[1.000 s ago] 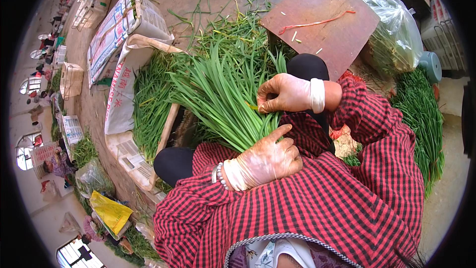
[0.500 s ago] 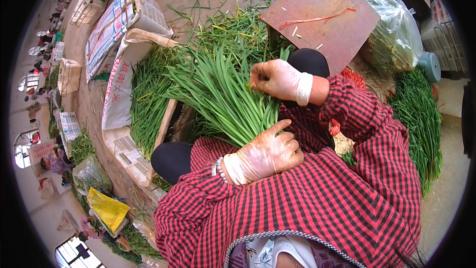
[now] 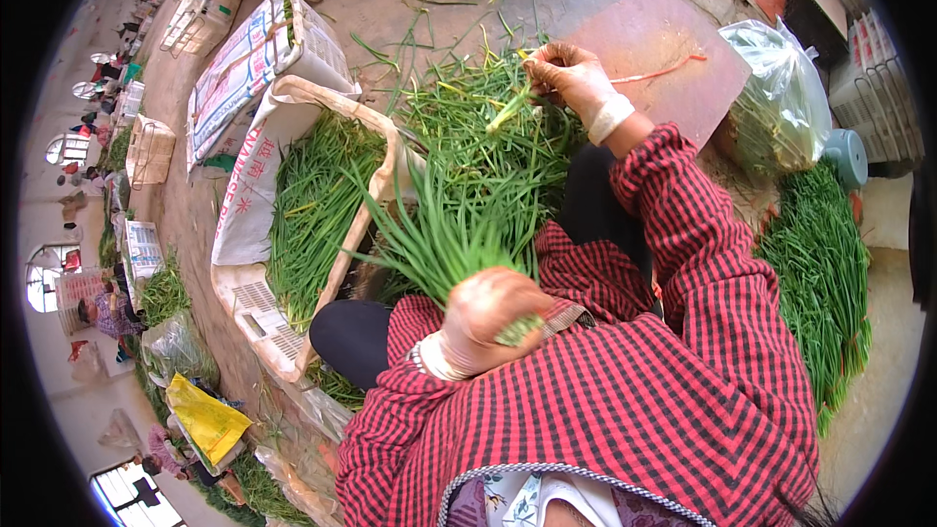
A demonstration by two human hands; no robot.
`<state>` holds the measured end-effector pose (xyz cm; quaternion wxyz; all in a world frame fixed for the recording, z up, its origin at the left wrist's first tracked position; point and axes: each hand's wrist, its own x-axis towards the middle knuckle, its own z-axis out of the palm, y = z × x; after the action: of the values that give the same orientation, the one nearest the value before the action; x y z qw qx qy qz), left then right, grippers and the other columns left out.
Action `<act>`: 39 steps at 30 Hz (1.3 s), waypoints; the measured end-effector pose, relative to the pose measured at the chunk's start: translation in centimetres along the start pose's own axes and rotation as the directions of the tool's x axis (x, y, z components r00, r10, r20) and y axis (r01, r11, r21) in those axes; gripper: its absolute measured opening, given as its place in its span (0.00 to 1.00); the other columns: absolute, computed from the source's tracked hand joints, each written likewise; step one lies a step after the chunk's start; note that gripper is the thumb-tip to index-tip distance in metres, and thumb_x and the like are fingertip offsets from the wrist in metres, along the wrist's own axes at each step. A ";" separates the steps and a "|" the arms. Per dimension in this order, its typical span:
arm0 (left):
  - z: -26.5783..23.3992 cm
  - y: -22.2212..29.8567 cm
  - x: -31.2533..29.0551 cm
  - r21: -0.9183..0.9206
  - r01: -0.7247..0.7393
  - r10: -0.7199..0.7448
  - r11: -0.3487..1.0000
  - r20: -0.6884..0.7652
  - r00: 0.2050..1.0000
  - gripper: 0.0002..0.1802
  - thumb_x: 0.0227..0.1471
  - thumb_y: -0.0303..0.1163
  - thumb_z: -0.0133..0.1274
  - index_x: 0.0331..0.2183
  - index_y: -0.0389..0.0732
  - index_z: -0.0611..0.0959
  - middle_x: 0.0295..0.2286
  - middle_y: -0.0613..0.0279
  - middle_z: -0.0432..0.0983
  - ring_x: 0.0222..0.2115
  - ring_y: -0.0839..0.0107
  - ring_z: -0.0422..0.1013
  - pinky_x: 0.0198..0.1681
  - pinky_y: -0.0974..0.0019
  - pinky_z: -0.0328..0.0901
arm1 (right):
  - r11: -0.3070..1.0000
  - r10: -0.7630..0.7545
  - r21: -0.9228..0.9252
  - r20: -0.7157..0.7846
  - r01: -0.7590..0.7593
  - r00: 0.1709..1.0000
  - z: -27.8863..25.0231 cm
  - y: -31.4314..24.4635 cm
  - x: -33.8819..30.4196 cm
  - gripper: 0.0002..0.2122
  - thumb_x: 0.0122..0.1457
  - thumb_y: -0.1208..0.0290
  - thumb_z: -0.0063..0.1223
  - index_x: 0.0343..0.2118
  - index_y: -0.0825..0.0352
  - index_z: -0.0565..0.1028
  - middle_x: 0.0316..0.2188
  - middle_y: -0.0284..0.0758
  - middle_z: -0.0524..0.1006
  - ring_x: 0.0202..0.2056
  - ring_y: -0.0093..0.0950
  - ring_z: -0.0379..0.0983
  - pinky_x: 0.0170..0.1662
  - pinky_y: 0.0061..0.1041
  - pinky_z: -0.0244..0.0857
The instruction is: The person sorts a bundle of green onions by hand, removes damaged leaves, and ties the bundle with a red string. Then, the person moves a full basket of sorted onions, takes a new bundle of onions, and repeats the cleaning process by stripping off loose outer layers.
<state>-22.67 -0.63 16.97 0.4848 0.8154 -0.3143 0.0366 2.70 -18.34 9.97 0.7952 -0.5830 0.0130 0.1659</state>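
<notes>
My left hand (image 3: 485,320), in a thin clear glove, grips a bunch of green chives (image 3: 429,239) by the cut ends, the leaves fanning up and to the left. My right hand (image 3: 571,78), also gloved, is stretched forward over a loose pile of chives (image 3: 478,127) on the ground and pinches a few stalks (image 3: 509,109). Both arms wear red and black checked sleeves.
A white crate lined with a sack (image 3: 256,234) holds chives at my left. A reddish board (image 3: 654,59) lies ahead, a clear bag of greens (image 3: 776,107) beside it. Bundled chives (image 3: 820,273) lie at the right. More crates and people sit along the far left.
My right hand left the bunch and reached forward to the loose pile. My left hand lifted the bunch and turned it so its cut ends face me.
</notes>
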 end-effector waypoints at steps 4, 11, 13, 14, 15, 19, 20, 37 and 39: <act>-3.3 -1.7 -0.7 -0.291 0.257 -0.371 0.922 -0.464 0.805 0.26 0.46 0.17 0.56 0.50 0.36 0.76 0.45 0.56 0.77 0.37 0.76 0.73 0.42 0.72 0.70 | 0.999 0.035 -0.047 0.194 -0.027 0.980 2.7 -1.4 -2.3 0.08 0.60 0.66 0.61 0.35 0.64 0.77 0.26 0.28 0.78 0.25 0.20 0.76 0.31 0.23 0.76; -4.4 -3.7 1.3 -0.314 0.235 -0.375 0.920 -0.530 0.761 0.26 0.47 0.17 0.57 0.51 0.34 0.76 0.49 0.54 0.75 0.45 0.72 0.73 0.50 0.70 0.67 | 0.994 0.081 0.051 0.266 -0.098 0.961 7.9 0.2 -5.3 0.08 0.59 0.68 0.62 0.33 0.66 0.75 0.23 0.30 0.77 0.22 0.22 0.75 0.27 0.24 0.74; -4.5 -4.8 1.1 -0.378 0.250 -0.434 0.892 -0.555 0.710 0.24 0.48 0.16 0.58 0.49 0.35 0.77 0.47 0.56 0.76 0.44 0.72 0.73 0.49 0.70 0.67 | 0.990 0.087 0.086 0.283 -0.116 0.955 8.2 0.2 -5.7 0.08 0.60 0.69 0.61 0.35 0.67 0.74 0.24 0.31 0.76 0.23 0.23 0.75 0.27 0.25 0.75; -4.7 -5.0 1.1 -0.406 0.256 -0.462 0.877 -0.567 0.682 0.22 0.48 0.16 0.58 0.48 0.36 0.77 0.45 0.57 0.76 0.44 0.72 0.73 0.49 0.70 0.67 | 0.989 0.078 0.100 0.285 -0.110 0.955 8.3 0.3 -5.8 0.08 0.60 0.69 0.61 0.36 0.67 0.74 0.24 0.31 0.76 0.23 0.24 0.75 0.27 0.25 0.75; -5.0 -4.9 1.3 -0.456 0.252 -0.501 0.853 -0.583 0.640 0.18 0.48 0.16 0.58 0.43 0.35 0.78 0.41 0.59 0.77 0.41 0.72 0.74 0.48 0.69 0.68 | 0.987 0.085 0.107 0.299 -0.122 0.951 8.3 0.3 -5.9 0.09 0.60 0.69 0.61 0.36 0.68 0.74 0.25 0.31 0.76 0.24 0.24 0.75 0.28 0.25 0.75; -5.9 -5.3 0.9 -0.400 0.279 -0.481 0.873 -0.613 0.626 0.12 0.48 0.16 0.59 0.37 0.35 0.79 0.36 0.63 0.76 0.36 0.75 0.74 0.45 0.70 0.69 | 0.998 -0.047 -0.028 0.307 0.058 0.951 8.2 0.6 -5.9 0.12 0.59 0.68 0.61 0.40 0.70 0.74 0.27 0.32 0.77 0.28 0.24 0.76 0.34 0.26 0.74; -6.1 -5.3 1.0 -0.380 0.286 -0.472 0.880 -0.621 0.626 0.12 0.48 0.16 0.59 0.37 0.36 0.79 0.35 0.64 0.76 0.36 0.75 0.74 0.45 0.70 0.69 | 0.982 -0.119 -0.106 0.303 0.157 0.946 8.3 0.6 -6.0 0.13 0.59 0.68 0.61 0.41 0.70 0.74 0.28 0.32 0.77 0.29 0.24 0.76 0.36 0.26 0.73; -9.9 -2.7 2.8 -0.352 0.400 -0.520 0.846 -0.384 0.763 0.27 0.45 0.21 0.64 0.50 0.39 0.79 0.33 0.73 0.74 0.33 0.83 0.69 0.41 0.78 0.66 | 0.562 -0.165 -0.552 0.655 0.616 0.737 10.7 -3.4 -9.7 0.08 0.54 0.68 0.59 0.35 0.65 0.79 0.25 0.36 0.79 0.27 0.27 0.78 0.33 0.27 0.72; -10.1 -2.6 3.0 -0.322 0.395 -0.494 0.861 -0.337 0.802 0.29 0.46 0.21 0.63 0.52 0.39 0.77 0.32 0.74 0.73 0.33 0.85 0.69 0.40 0.79 0.65 | 0.689 0.012 -0.541 0.673 0.482 0.739 10.3 -4.4 -9.5 0.09 0.56 0.68 0.59 0.36 0.67 0.79 0.24 0.34 0.79 0.25 0.24 0.77 0.31 0.25 0.72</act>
<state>-16.44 7.01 21.39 0.6274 0.7769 -0.0069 0.0531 -6.78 -12.27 19.34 0.4924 -0.7395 -0.3958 0.2322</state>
